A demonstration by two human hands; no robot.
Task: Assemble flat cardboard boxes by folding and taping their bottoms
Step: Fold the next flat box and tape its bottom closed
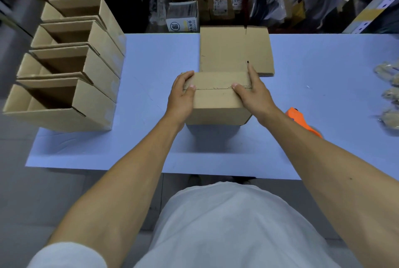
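A brown cardboard box [216,100] stands in the middle of the blue table [151,62] with its folded flaps facing up and meeting along a centre seam. My left hand [181,97] grips the box's left edge, thumb on top beside the seam and fingers curled over the far left corner. My right hand [252,95] holds the right edge, thumb pressed on the seam and index finger stretched along the side; its other fingers are hidden. Just behind the box lies a stack of flat cardboard blanks [235,51].
An orange tape dispenser [302,123] lies on the table behind my right forearm. Several assembled open boxes [71,95] are lined up along the table's left edge. Clear-wrapped packets [388,95] sit at the far right. Cluttered shelving with bags runs behind the table.
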